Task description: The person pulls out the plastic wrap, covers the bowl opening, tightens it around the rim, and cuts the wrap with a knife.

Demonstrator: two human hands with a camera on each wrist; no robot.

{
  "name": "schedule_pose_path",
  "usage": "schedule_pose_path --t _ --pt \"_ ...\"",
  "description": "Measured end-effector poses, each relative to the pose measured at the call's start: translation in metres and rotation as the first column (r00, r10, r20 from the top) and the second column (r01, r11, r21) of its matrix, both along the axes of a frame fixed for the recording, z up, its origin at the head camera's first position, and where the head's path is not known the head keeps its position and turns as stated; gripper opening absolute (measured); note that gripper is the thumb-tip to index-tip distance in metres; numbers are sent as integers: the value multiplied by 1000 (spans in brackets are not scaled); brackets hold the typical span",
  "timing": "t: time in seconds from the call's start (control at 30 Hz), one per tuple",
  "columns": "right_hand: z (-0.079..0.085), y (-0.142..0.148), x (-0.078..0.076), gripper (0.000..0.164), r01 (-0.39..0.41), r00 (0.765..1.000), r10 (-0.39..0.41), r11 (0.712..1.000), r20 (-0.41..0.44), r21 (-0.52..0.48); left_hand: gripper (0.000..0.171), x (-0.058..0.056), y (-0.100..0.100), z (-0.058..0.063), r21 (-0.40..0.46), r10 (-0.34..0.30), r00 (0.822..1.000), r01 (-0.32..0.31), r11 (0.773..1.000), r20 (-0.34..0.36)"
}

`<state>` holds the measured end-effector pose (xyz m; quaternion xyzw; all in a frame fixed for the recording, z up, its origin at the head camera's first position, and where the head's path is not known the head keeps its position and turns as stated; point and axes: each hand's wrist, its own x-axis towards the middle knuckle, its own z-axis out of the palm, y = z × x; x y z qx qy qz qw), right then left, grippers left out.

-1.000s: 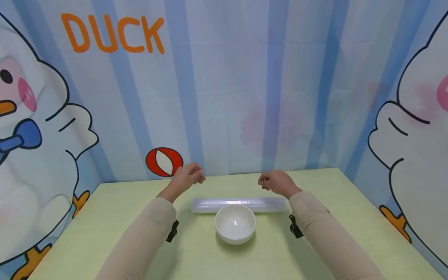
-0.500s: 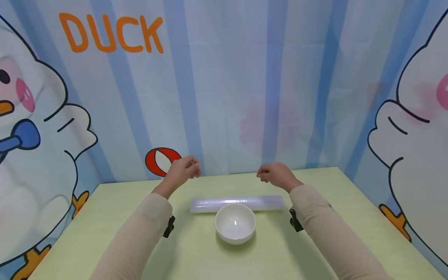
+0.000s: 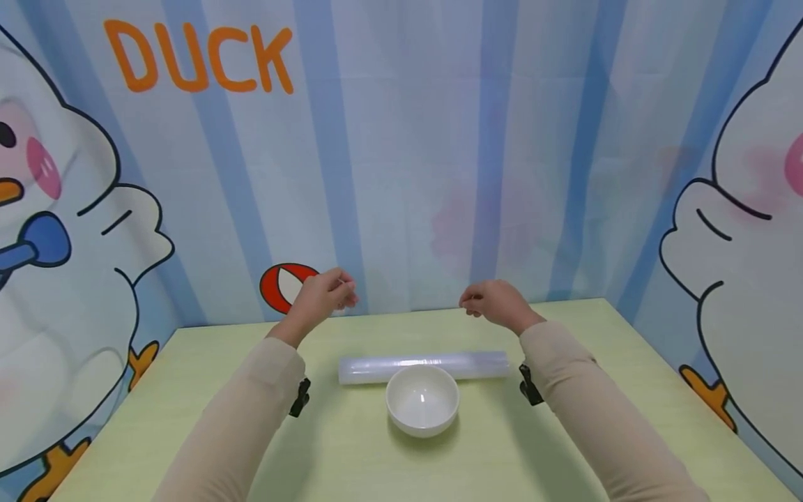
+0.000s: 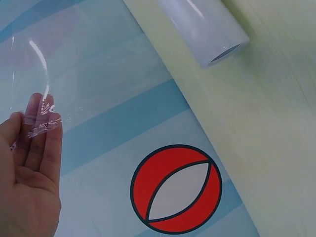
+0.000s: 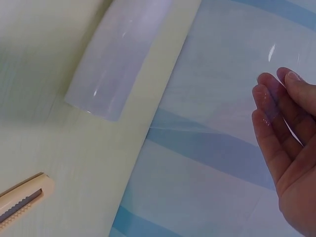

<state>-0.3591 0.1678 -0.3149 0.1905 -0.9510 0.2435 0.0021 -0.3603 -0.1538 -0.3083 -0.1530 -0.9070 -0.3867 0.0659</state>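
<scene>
A roll of clear plastic wrap (image 3: 483, 364) lies crosswise on the table, just behind a white bowl (image 3: 423, 401). Beyond and above the roll, my left hand (image 3: 321, 296) pinches one corner of the thin film. In the left wrist view, crinkled film (image 4: 42, 126) shows across the fingers. My right hand (image 3: 498, 305) is up at the same height on the other side, pinching the film's other corner between thumb and forefinger. Faint glints on the film (image 5: 271, 52) show in the right wrist view. The film itself barely shows in the head view.
A cream-handled utility knife (image 5: 22, 200) with its blade in view lies on the table (image 3: 351, 453), near the roll's right end. Behind the table hangs a blue striped curtain (image 3: 426, 139) printed with ducks and a red ball (image 4: 177, 190).
Both hands have risen, and the left has moved farther left, widening the space between them. The roll has shifted slightly; the bowl stays put.
</scene>
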Motion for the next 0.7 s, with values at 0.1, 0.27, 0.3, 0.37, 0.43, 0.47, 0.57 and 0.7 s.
schedule_pose_path --t 0.1,0.27,0.3,0.37,0.43,0.47,0.57,0.7 --pt "5 0 1 19 -11 1000 11 1000 -6 0 16 2 0 4 2 1 1000 -1 1000 -1" --pt "9 1 2 20 -16 1000 16 1000 -6 5 18 3 0 11 -5 -20 1000 20 1000 4" --pt "10 1 2 20 -14 1000 14 1000 -6 6 19 3 0 12 -1 -24 1000 24 1000 10" --pt "12 2 2 20 -11 1000 11 1000 -7 5 20 3 0 15 -2 -33 999 33 999 16" --pt "13 2 2 20 -10 1000 10 1000 -8 0 20 3 0 17 -2 -33 999 33 999 21" --pt "14 1 2 20 -11 1000 11 1000 -10 0 20 4 0 19 -4 -33 999 33 999 23" --pt "18 1 2 20 -14 1000 14 1000 -11 -5 21 6 0 23 -11 -35 999 36 999 28" --pt "24 0 3 21 -17 1000 17 1000 -19 -9 21 8 -2 29 -22 -36 999 36 999 23"
